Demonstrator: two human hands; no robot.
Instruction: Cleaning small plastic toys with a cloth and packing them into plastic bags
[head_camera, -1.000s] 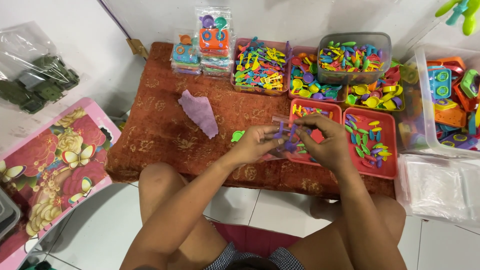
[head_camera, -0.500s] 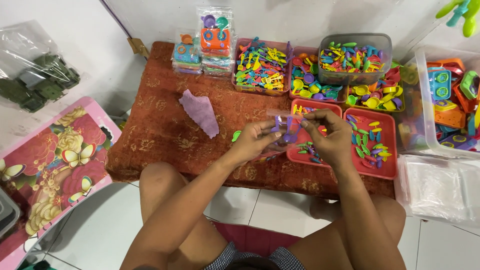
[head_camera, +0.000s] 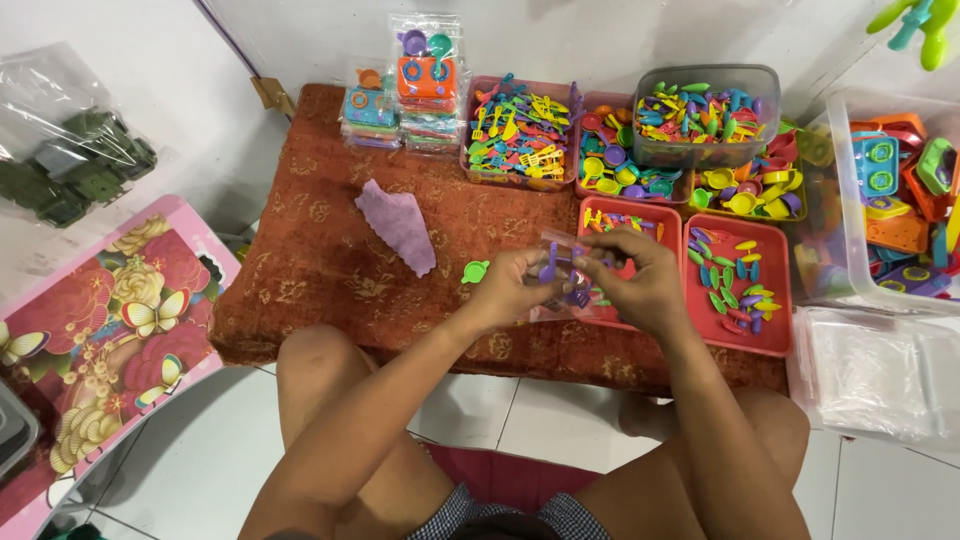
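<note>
- Our left hand (head_camera: 510, 285) and right hand (head_camera: 645, 280) both pinch a small clear plastic bag (head_camera: 568, 278) holding purple toy utensils (head_camera: 575, 290)
- It hangs over the red tray (head_camera: 640, 212), above the patterned mat (head_camera: 330, 250)
- A purple cloth (head_camera: 398, 222) lies well apart

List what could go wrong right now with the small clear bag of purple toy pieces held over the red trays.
The small clear plastic bag is pinched between the left hand and right hand above the red plastic tray; if its mouth gapes, the purple plastic toy pieces could drop into the sorted parts. The small green plastic toy piece lying loose beside the left wrist could get knocked off the rust-patterned cloth.
</note>
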